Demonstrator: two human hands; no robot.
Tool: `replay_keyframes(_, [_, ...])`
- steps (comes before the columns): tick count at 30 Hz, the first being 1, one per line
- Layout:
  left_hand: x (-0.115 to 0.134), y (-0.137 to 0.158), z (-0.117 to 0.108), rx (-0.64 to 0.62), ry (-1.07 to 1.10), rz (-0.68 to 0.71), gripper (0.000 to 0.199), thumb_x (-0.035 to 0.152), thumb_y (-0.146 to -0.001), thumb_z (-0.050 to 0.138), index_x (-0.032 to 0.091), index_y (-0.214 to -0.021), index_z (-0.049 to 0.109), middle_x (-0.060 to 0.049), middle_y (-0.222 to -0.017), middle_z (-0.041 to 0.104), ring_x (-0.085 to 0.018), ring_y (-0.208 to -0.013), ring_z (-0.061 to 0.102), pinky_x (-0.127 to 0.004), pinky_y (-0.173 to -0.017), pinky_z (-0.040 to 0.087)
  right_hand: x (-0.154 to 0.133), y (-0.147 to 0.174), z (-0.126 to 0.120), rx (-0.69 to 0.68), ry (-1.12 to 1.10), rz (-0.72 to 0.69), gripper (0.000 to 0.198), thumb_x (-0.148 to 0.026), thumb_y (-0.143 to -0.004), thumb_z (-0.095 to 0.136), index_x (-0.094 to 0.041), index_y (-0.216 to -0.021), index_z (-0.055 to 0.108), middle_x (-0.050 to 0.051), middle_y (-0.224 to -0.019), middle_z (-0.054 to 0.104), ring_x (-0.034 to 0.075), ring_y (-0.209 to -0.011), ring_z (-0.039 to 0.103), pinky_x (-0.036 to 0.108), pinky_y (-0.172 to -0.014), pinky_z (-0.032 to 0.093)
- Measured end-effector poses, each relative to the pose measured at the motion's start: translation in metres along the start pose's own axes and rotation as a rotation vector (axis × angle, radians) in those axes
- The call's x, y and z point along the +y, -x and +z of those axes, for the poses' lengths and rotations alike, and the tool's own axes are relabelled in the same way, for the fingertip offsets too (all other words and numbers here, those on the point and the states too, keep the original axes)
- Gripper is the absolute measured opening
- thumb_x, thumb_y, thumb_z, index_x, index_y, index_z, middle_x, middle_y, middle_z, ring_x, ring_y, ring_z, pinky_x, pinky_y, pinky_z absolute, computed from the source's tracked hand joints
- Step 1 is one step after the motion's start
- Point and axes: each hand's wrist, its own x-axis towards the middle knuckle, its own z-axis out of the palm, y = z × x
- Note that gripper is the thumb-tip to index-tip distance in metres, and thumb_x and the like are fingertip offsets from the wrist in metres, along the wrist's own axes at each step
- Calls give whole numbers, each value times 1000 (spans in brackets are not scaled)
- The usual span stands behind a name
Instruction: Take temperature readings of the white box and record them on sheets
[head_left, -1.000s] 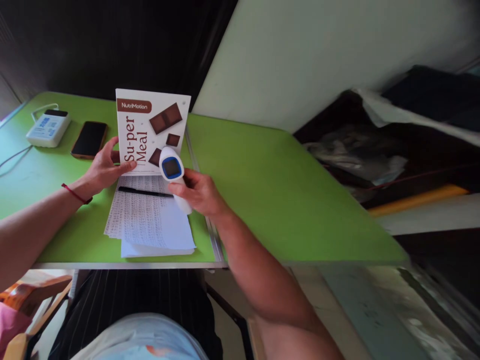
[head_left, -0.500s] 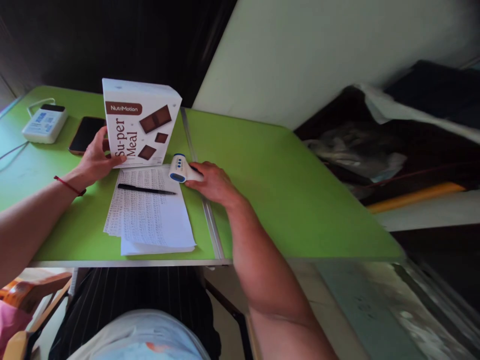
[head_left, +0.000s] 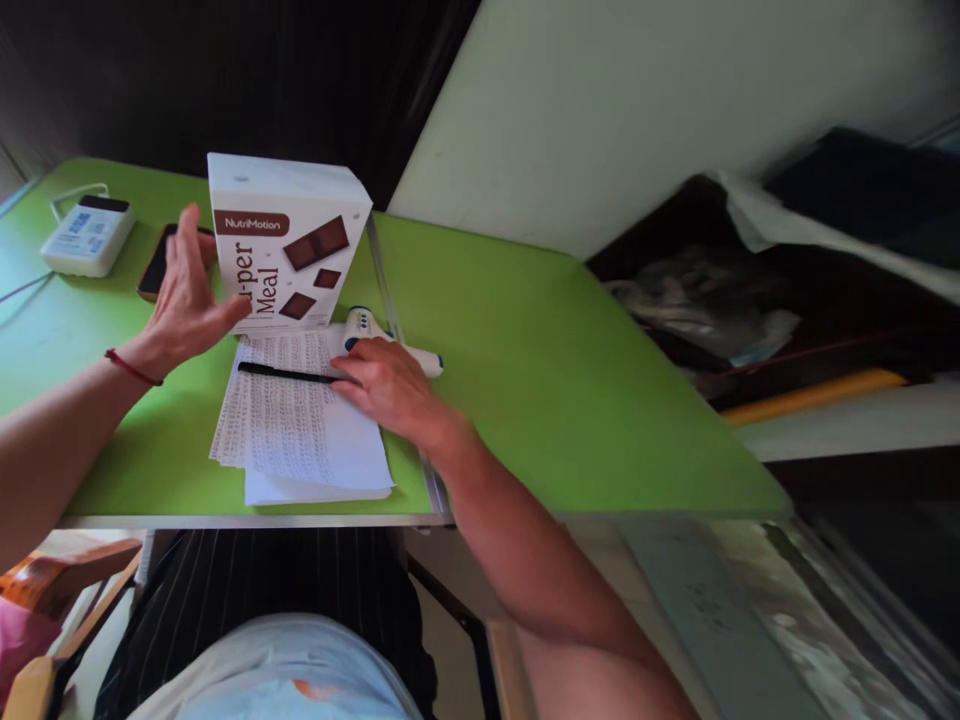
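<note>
A white box (head_left: pixel 247 265) printed with brown chocolate pieces stands upright on the table. My left hand (head_left: pixel 191 300) is at its lower left edge, fingers spread, the thumb in front of the box. Printed sheets (head_left: pixel 300 440) lie in front of the box with a black pen (head_left: pixel 281 372) across them. My right hand (head_left: pixel 386 385) is over the sheets' right side, thumb and fingers closing around the pen's right end, which they hide. Just beyond that hand a white and blue infrared thermometer (head_left: pixel 424 360) lies on the table, partly covered by the fingers.
A dark phone (head_left: pixel 155 270) lies behind my left hand. At the far left is a white device (head_left: pixel 90 238) with a cable. The green folding table (head_left: pixel 562 400) has a metal seam; a shelf with plastic bags (head_left: pixel 690 305) stands to the right.
My right hand has let go of the thermometer, which now lies on the table, and moved left to the pen. My left hand has loosened from the box and spread its fingers.
</note>
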Motion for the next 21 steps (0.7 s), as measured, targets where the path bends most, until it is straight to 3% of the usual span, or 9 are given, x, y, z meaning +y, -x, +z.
replay_keyframes(3, [25, 9, 0, 215, -148, 112, 96, 36, -70, 85, 24, -148, 30, -11, -141, 46, -35, -132, 43, -55, -113, 40, -9, 0, 4, -90, 101, -14, 19, -20, -92, 66, -18, -76, 75, 12, -83, 68, 27, -88, 59, 44, -83, 47])
replay_keyframes(7, [53, 22, 4, 204, -189, 274, 55, 36, -82, 72, 26, -128, 46, -10, -122, 54, -27, -108, 56, -45, -92, 52, -6, 9, -12, -55, 44, 52, 21, -21, -94, 59, -19, -75, 69, 9, -77, 67, 21, -73, 55, 40, -76, 45])
replay_keyframes(10, [61, 27, 9, -17, -158, 405, 17, 37, -92, 61, 24, -103, 58, -7, -96, 61, -22, -85, 60, -38, -76, 52, -1, 19, -24, 109, -92, 195, 14, -28, -91, 63, -21, -80, 68, 6, -77, 68, 19, -69, 55, 38, -71, 45])
replay_keyframes(12, [60, 29, 15, -289, -99, 451, 20, 40, -95, 57, 22, -93, 65, -6, -87, 64, -19, -74, 61, -35, -67, 50, -1, 24, -21, 269, -271, 285, 12, -32, -86, 68, -22, -80, 66, 3, -75, 67, 18, -68, 57, 36, -69, 47])
replay_keyframes(15, [52, 34, 25, -630, -77, 452, 26, 45, -92, 64, 21, -95, 74, -6, -87, 69, -18, -70, 64, -31, -61, 46, -6, 31, -4, 429, -616, 382, 15, -35, -78, 70, -24, -75, 61, -2, -67, 62, 15, -62, 54, 33, -62, 46])
replay_keyframes(18, [44, 38, 32, -765, -161, 465, 26, 42, -87, 73, 22, -102, 78, -5, -89, 71, -18, -71, 65, -28, -61, 43, -15, 37, 15, 453, -834, 419, 14, -36, -75, 67, -24, -74, 60, -4, -62, 59, 12, -57, 53, 29, -56, 45])
replay_keyframes(21, [41, 40, 34, -821, -212, 522, 27, 37, -88, 75, 20, -108, 78, -6, -91, 72, -20, -80, 67, -27, -65, 45, -23, 42, 25, 412, -861, 414, 11, -32, -72, 67, -23, -76, 62, -5, -62, 61, 11, -56, 53, 27, -53, 44])
